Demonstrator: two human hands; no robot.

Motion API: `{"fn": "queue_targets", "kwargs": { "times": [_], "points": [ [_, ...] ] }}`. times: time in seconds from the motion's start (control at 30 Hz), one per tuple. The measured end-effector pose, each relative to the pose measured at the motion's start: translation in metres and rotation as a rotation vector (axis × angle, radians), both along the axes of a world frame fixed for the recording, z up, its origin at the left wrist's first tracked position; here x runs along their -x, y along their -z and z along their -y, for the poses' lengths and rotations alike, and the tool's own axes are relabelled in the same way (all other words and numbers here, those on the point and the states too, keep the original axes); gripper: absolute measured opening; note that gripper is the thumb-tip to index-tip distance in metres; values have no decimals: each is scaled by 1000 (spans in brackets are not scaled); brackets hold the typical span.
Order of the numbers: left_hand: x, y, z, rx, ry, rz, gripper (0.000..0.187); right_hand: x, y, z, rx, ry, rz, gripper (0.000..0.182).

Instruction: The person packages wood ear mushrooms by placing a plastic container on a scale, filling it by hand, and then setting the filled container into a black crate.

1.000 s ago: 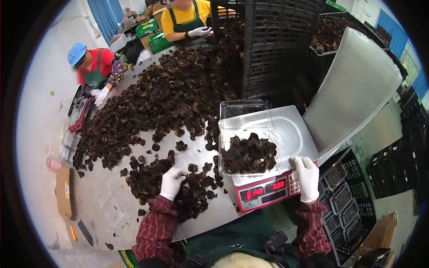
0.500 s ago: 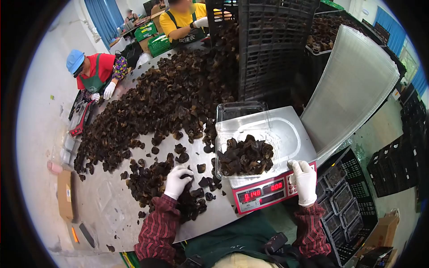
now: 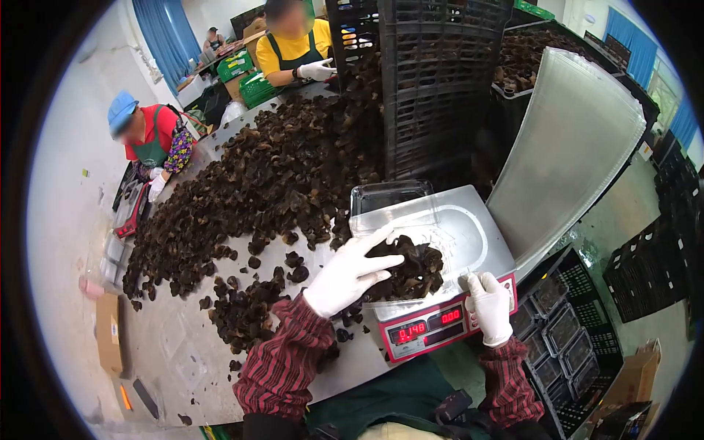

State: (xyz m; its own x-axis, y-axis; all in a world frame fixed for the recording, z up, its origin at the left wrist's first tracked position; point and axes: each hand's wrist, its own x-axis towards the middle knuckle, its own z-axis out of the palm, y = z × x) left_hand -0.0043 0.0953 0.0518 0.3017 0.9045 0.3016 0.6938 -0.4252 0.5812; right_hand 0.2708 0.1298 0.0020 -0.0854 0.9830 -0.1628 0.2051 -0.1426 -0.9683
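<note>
A clear plastic clamshell box (image 3: 433, 295) with its lid (image 3: 392, 195) folded back stands on the steel pan of a red digital scale (image 3: 445, 328). Dark wood ear mushrooms (image 3: 418, 268) are heaped in the box. My left hand (image 3: 350, 273), in a white glove, reaches over the box's left side with fingers spread, close to the mushrooms. My gloved right hand (image 3: 488, 308) is curled at the scale's front right corner, beside the keypad; whether it grips the edge is hidden. The display reads 0.148.
A large mushroom heap (image 3: 257, 161) covers the steel table (image 3: 183, 345), with a smaller pile (image 3: 246, 312) nearer me. Black crates (image 3: 440, 88) rise behind the scale. Stacked clear sheets (image 3: 576, 147) lean at right, above a crate of packed boxes (image 3: 561, 334). Two co-workers sit across the table.
My left hand has moved up and right from the small mushroom pile to the box on the scale, its fingers now spread. My right hand stays at the scale's corner.
</note>
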Motion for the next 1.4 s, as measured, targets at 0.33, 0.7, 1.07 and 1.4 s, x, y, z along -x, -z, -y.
{"fn": "queue_targets", "kwargs": {
  "times": [0.33,0.7,1.07,1.4],
  "points": [
    [24,13,39,-51,-419,341,28,2,-4,3,-3,27,-12,24],
    [-8,30,31,-94,-380,15,15,23,0,2,-177,-49,217,35],
    [50,54,-47,295,-427,605,47,20,-19,4,95,-79,-5,38],
    [19,32,49,-188,-301,213,36,1,-5,1,246,-137,-438,50]
  ]
}}
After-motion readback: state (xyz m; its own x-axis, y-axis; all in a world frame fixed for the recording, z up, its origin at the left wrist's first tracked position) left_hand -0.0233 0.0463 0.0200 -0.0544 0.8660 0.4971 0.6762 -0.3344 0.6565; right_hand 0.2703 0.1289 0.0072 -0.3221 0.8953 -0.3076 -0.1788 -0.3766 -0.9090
